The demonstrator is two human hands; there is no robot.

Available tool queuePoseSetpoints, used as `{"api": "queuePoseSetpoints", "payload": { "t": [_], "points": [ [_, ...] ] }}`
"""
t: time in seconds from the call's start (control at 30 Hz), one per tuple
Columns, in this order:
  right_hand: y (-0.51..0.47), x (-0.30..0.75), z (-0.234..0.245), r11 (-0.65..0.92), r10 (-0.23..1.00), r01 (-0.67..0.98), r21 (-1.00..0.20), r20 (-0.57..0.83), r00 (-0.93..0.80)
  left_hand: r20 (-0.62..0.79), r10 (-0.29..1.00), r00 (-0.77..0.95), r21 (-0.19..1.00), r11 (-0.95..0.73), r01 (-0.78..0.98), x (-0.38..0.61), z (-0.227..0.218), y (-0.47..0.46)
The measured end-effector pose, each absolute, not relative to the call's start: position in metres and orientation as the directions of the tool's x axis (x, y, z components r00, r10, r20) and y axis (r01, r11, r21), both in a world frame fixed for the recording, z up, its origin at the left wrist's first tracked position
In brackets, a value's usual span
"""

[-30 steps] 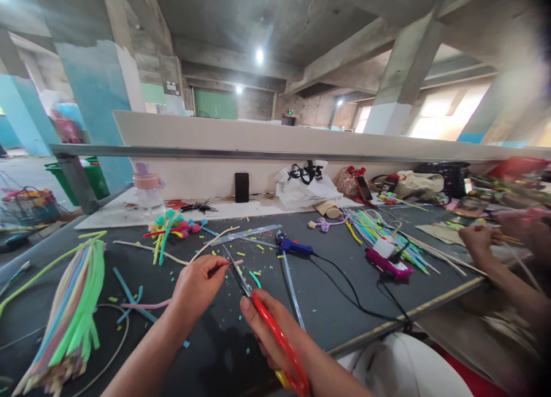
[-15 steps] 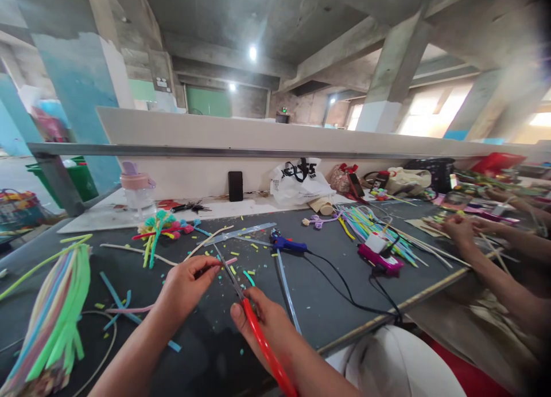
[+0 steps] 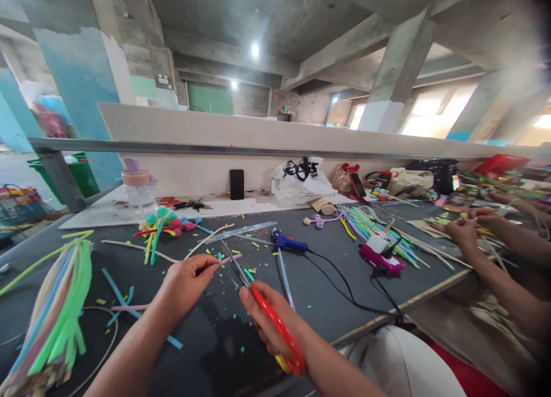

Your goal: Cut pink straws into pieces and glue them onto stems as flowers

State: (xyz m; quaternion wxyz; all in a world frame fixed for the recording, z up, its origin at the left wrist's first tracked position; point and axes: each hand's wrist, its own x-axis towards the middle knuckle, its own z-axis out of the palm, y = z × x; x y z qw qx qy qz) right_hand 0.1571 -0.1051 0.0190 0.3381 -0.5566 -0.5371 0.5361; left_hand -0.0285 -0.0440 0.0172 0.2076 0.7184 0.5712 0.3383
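While the left hand (image 3: 186,285) pinched a pink stem (image 3: 225,261) at its fingertips, the right hand (image 3: 264,327) gripped red-handled scissors (image 3: 267,306), their blades across the stem just beside the left hand, with a blue glue gun (image 3: 291,244) lying on the desk (image 3: 310,294) beyond the right hand.

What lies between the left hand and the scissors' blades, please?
In the head view, a pink stem runs from the left hand to the scissors' blades.
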Motion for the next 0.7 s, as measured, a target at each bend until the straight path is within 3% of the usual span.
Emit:
{"api": "queuePoseSetpoints", "payload": {
  "t": [0.27, 0.4, 0.7],
  "points": [
    [-0.094, 0.158, 0.009, -0.292, 0.911, 0.160, -0.943, -0.325, -0.253, 0.246, 0.965, 0.089, 0.637, -0.231, 0.736, -0.024, 0.016, -0.042],
    [-0.093, 0.161, 0.009, -0.344, 0.879, 0.183, -0.921, -0.384, -0.283, 0.260, 0.965, 0.030, 0.668, -0.202, 0.716, -0.028, 0.010, -0.036],
    [-0.098, 0.149, 0.021, -0.162, 0.917, 0.385, -0.909, -0.282, -0.281, 0.270, 0.963, -0.023, 0.822, -0.218, 0.526, -0.024, 0.008, -0.032]
  ]
}}
